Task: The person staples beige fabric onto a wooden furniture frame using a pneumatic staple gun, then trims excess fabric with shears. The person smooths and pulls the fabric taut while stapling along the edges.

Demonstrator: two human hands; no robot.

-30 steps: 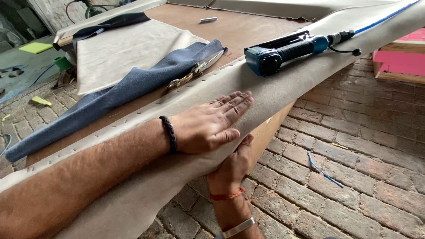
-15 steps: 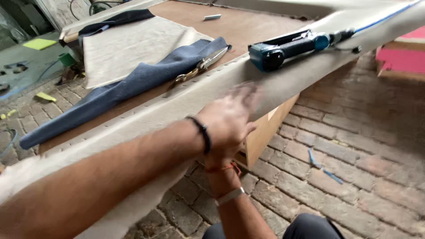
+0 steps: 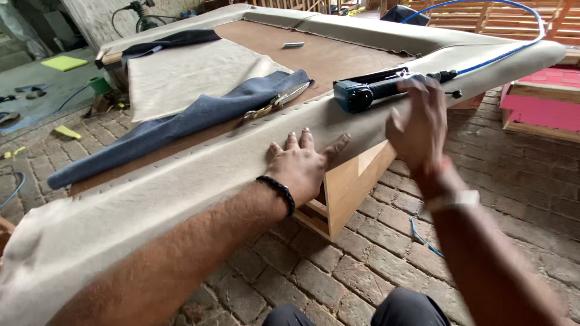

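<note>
Head view looks down along a long wooden frame wrapped in beige upholstery fabric, standing on a brick floor. On the near long edge, the left hand lies flat on the fabric, palm down, fingers spread and pressing the cloth against the frame's side; it grips nothing, and a black band circles the wrist. Further along the same edge, toward the far right corner, the right hand hangs with its fingers curled loosely over the handle of a blue and black pneumatic stapler, which lies on its side on top of the fabric. The hand is blurred, so I cannot tell whether the fingers have closed on the handle or only touch it. A blue air hose arcs from the stapler's rear end over the far right corner. Just inside the near edge, between the two hands and toward the frame's middle, a pair of scissors rests on a dark blue strip of cloth, which runs diagonally toward the near left end. Beside it, toward the far left corner, lies a loose pale fabric sheet on the brown board.
</note>
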